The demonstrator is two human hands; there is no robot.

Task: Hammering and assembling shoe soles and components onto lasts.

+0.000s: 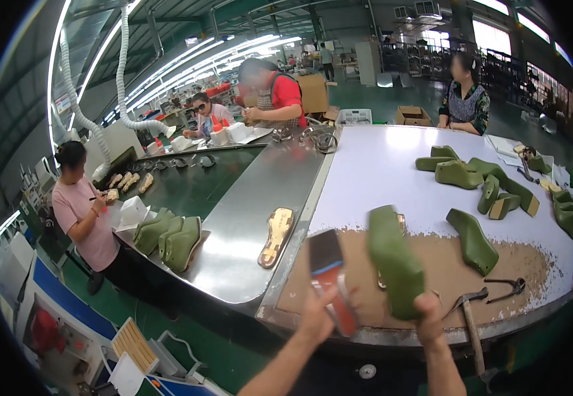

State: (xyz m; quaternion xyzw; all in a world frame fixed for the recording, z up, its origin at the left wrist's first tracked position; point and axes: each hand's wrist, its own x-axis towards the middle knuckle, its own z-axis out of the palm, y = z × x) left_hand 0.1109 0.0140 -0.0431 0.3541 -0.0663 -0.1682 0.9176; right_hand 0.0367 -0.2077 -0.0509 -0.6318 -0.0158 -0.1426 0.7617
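My left hand (317,318), closed, grips a wide flat brush (327,264) with dark bristles, a blue band and a reddish handle; motion blurs it slightly. In my right hand (430,319) a green shoe last (393,254) is held upright by its lower end, just above the brown worn patch of the table. Partly hidden behind that last is an insole (401,223). Another insole (276,237) lies on the metal surface to the left. To the right rests a single green last (472,241), with a wooden-handled hammer (472,333) and pincers (507,290) nearer the table's front edge.
Several green lasts (459,173) lie at the table's far right. More lasts (181,245) stand on the metal surface at left, beside the dark green belt (217,178). Co-workers stand or sit at the left (92,211), back (280,92) and right (465,99). A carton (413,116) is behind.
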